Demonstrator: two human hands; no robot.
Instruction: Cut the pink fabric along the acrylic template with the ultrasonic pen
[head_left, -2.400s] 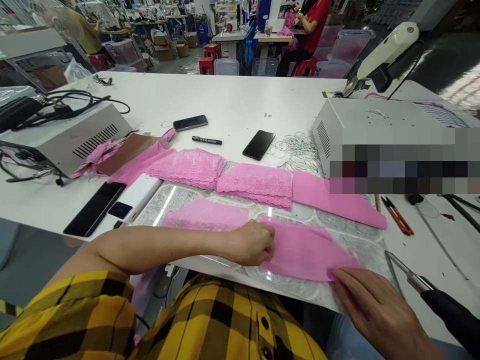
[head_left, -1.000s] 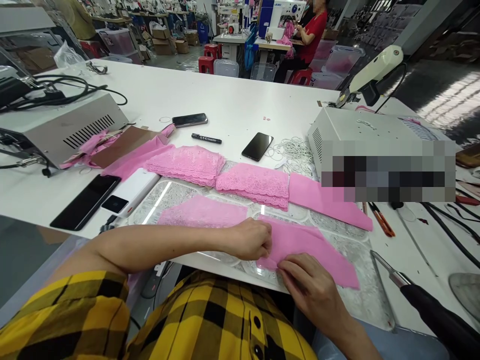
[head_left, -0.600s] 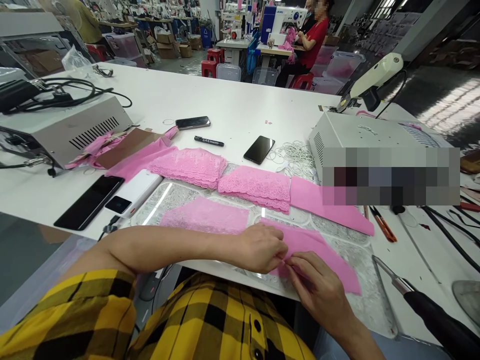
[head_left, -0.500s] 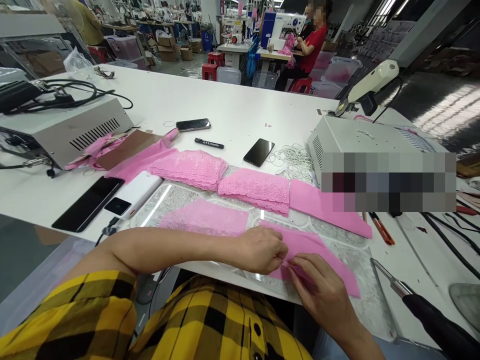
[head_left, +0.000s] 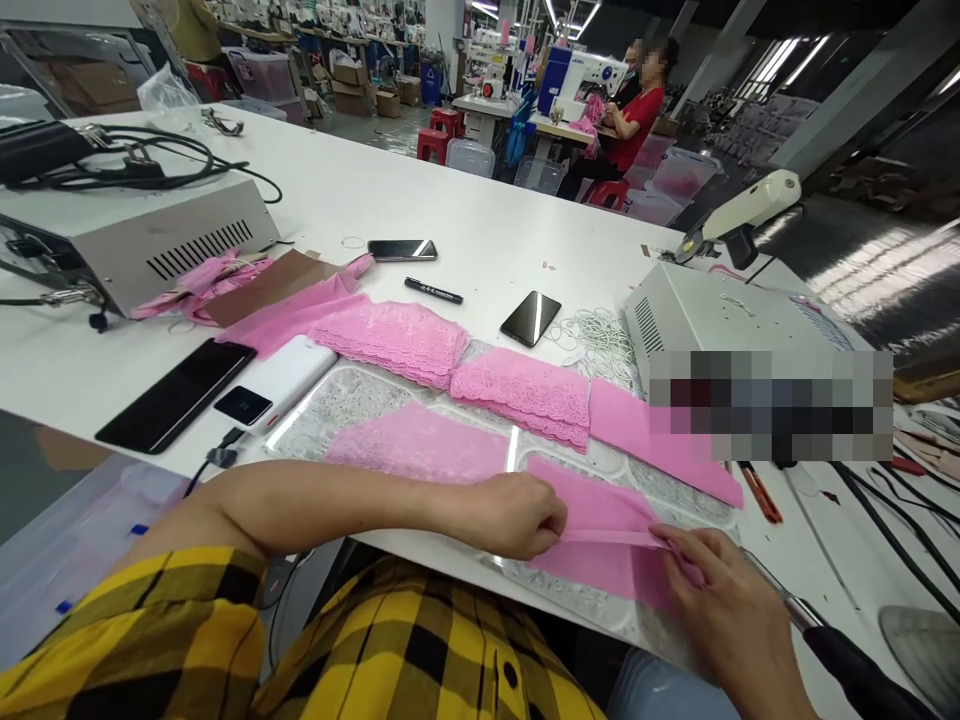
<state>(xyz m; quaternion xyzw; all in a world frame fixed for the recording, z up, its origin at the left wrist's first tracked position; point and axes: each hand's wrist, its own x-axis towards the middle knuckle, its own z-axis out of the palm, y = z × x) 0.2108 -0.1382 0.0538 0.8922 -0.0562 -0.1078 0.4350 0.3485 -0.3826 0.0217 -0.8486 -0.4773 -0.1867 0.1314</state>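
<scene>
Between my hands a pink fabric piece [head_left: 600, 510] is stretched along a narrow raised fold, over a clear patterned plastic mat [head_left: 300, 410]. My left hand [head_left: 521, 515] is closed on the fold's left end. The right end is pinched in my right hand [head_left: 720, 590]. Left of it, a pink lace piece [head_left: 420, 440] lies flat, partly covered by my left forearm. Behind these are a stack of pink lace pieces [head_left: 390, 340], a second lace stack [head_left: 521, 390] and a stack of plain pink fabric [head_left: 660, 435].
A black-handled metal tool [head_left: 847, 650] lies at right, near an orange cutter [head_left: 761, 492]. Grey machine boxes [head_left: 202, 240] flank the table. Phones [head_left: 176, 395], a white power bank [head_left: 281, 385], a marker [head_left: 433, 290] and white elastic loops [head_left: 600, 340] lie around. A co-worker in red [head_left: 637, 115] sits beyond.
My right hand has moved right, away from my left, drawing the pink fabric's fold out straight between them. My left hand has stayed near the same place. The view has shifted slightly.
</scene>
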